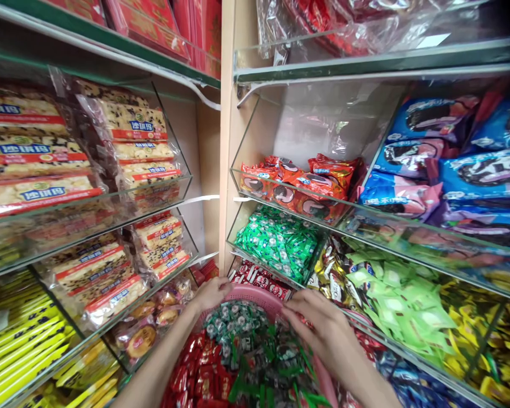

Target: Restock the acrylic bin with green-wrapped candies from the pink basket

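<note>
A pink plastic basket [242, 292] with a perforated wall sits low in the middle, full of wrapped candies. Green-wrapped candies [238, 323] fill its back and right, and red-wrapped candies [202, 371] lie at the front left. My left hand [212, 293] is closed on the back left of the rim. On the right side, my right hand [323, 320] grips the rim, its fingers bent over toward the candies. Part of the rim is hidden under both hands. Just beyond the basket are red-and-white wrapped sweets [261, 279].
Glass-fronted shelves close in on both sides, meeting at a wooden post [227, 141]. On the left are packaged pastry bars [140, 124]. To the right are a bin of green candies [276, 241], red cookie packs [297, 181], blue cookie packs [416, 158] and light green packets [408, 300].
</note>
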`<state>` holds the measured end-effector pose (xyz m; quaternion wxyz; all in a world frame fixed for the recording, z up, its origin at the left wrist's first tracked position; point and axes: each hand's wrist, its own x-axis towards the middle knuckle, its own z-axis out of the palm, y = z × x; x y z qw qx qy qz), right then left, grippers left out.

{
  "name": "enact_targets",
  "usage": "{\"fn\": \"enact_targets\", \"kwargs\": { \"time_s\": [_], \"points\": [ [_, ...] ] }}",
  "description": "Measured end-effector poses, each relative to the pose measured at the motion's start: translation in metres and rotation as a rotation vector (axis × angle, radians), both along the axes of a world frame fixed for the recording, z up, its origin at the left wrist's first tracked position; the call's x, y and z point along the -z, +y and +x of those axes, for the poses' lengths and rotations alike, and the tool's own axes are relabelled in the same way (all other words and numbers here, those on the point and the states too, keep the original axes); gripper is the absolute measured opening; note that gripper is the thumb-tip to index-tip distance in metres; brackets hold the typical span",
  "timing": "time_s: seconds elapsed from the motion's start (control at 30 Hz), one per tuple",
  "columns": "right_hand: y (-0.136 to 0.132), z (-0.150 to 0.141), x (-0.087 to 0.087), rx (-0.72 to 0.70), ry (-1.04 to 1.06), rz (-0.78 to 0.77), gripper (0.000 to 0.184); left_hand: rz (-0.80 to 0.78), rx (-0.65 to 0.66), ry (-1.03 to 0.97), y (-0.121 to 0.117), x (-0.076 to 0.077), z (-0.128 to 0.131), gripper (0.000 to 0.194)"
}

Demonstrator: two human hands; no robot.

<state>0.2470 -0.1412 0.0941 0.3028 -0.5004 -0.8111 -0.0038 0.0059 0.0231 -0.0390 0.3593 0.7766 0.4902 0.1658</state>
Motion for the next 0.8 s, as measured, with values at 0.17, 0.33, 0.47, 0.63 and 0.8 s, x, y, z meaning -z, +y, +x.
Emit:
{"fn": "enact_targets", "kwargs": {
  "time_s": [0.17, 0.33, 0.47, 0.63, 0.8],
  "points": [
    [0.044, -0.004, -0.055, 0.319, -0.55, 0.027, 0.022, 0.022, 0.005, 0.01, 0.002, 0.003, -0.001, 0.04],
    [0.076, -0.009, -0.062, 0.5, -0.83, -0.093, 0.023, 0.032, 0.005, 0.05, -0.003, -0.008, 0.001, 0.039],
    [0.086, -0.01, -0.056, 0.502, -0.861, -0.118, 0.026, 0.024, -0.004, 0.079, -0.004, -0.013, 0.003, 0.038],
    [0.088, -0.012, -0.057, 0.523, -0.86, -0.136, 0.028, 0.046, 0.012, 0.093, -0.002, -0.011, 0.002, 0.038],
    [0.087, -0.013, -0.059, 0.536, -0.838, -0.151, 0.029, 0.046, 0.022, 0.052, 0.0, -0.003, 0.001, 0.037]
  ]
}}
